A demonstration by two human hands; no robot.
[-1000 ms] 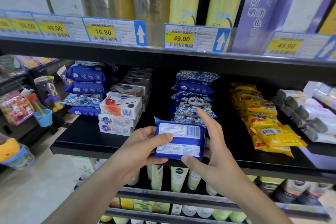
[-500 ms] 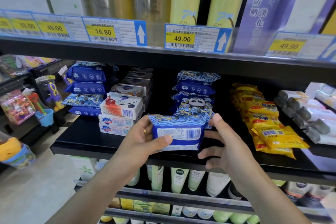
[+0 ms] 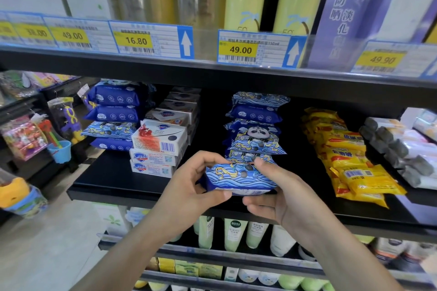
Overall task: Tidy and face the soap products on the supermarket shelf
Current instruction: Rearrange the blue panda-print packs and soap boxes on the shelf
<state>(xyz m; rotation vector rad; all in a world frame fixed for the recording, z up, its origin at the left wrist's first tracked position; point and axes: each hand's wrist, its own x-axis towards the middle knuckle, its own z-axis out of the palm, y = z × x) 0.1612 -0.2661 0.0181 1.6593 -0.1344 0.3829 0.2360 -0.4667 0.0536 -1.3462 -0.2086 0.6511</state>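
Note:
A blue soap pack (image 3: 238, 178) with a wave pattern hangs just above the front of the black shelf (image 3: 113, 178), its printed face toward me. My left hand (image 3: 191, 186) grips its left end, thumb underneath and fingers over the top. My right hand (image 3: 281, 198) holds its right end, fingers on top and thumb below. Right behind it stands a stack of matching blue panda soap packs (image 3: 256, 132).
White Safeguard soap boxes (image 3: 157, 149) are stacked to the left, with more blue packs (image 3: 113, 111) beyond them. Yellow soap packs (image 3: 350, 156) lie in a row to the right, then grey-and-white wrapped bars (image 3: 399, 149). Price labels (image 3: 151, 41) line the upper shelf edge. Bottles fill the lower shelf.
Both hands have turned the blue pack over: its white barcode side faced me, now the wave-patterned front does. The pack also moved slightly closer to the panda stack.

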